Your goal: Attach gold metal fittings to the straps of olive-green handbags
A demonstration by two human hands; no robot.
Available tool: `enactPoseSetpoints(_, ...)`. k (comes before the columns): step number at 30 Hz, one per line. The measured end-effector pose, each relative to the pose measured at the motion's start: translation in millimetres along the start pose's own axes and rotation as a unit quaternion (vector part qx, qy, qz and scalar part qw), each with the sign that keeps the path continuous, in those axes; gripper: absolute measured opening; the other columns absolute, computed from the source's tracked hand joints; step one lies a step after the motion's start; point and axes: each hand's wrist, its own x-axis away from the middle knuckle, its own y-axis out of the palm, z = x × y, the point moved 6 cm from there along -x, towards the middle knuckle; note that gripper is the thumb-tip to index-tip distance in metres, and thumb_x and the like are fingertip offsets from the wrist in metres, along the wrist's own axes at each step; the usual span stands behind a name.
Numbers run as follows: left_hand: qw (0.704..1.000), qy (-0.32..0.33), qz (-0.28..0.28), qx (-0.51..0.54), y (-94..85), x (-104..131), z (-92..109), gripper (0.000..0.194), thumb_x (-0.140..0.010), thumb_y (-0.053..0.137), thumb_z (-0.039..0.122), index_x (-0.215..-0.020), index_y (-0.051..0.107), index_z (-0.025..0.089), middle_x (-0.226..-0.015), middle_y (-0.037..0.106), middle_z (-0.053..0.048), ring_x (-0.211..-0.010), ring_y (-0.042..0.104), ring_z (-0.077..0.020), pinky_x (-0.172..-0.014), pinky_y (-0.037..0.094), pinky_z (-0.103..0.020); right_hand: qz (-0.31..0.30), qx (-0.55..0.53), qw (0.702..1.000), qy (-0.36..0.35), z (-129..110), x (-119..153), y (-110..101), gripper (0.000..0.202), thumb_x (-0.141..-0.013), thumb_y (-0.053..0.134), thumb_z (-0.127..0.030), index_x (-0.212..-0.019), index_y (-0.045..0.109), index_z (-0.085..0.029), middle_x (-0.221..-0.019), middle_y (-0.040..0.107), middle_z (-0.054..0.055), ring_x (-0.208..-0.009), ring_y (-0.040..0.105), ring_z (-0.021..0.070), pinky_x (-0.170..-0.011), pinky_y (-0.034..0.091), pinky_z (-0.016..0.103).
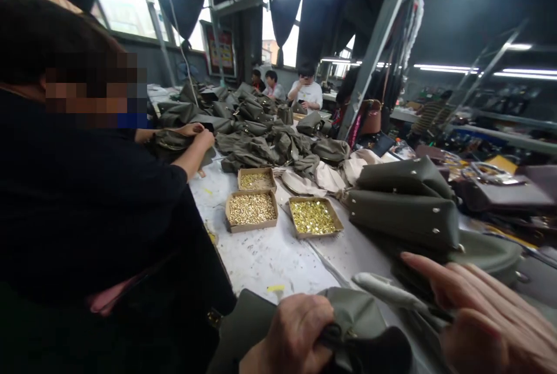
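Note:
My left hand (300,327) is closed around part of a dark green bag (354,310) at the bottom centre, near a dark strap or edge. To its right, my right hand (483,310) has its fingers stretched out, over the bag's right side and beside a pale cloth edge (387,290). Just beyond my right hand, finished-looking green bags (402,209) with metal studs lie stacked. Three cardboard trays hold small metal parts: one at the back (256,187), one with gold pieces at the front left (251,224), and one at the right (317,235).
A co-worker in dark clothes (87,188) stands close on the left, hands on a green bag. A heap of green bags (261,142) covers the table's (270,264) far part. Slanted metal posts (378,43) rise behind; several people sit farther off.

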Motion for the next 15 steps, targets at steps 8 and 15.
enactPoseSetpoints(8, 0.996, 0.057, 0.051, -0.045, 15.6, 4.4, -6.5, 0.026, -0.104, 0.038, 0.026, -0.09, 0.058, 0.016, -0.072, 0.069, -0.003, -0.052, 0.062, -0.0122, -0.046, 0.043, -0.022, -0.27, -0.298, 0.912, 0.076, -55.9, -63.8, 150.8, 0.036, -0.1, 0.057, -0.045, -0.077, 0.072, -0.022, -0.072, 0.068, -0.001, -0.063, 0.063, 0.0119, -0.059, 0.04, 0.022)
enactPoseSetpoints(15, 0.988, -0.012, 0.124, -0.086, -1.6, 0.8, -44.1, 0.035, -0.104, 0.04, 0.028, -0.088, 0.069, 0.02, -0.064, 0.069, -0.003, -0.049, 0.06, -0.0137, -0.042, 0.04, -0.023, -0.396, -0.205, 0.894, -0.047, -106.5, -63.7, 221.4, 0.008, -0.094, 0.065, -0.014, -0.097, 0.071, -0.019, -0.09, 0.071, 0.002, -0.078, 0.066, 0.0148, -0.066, 0.04, 0.024)
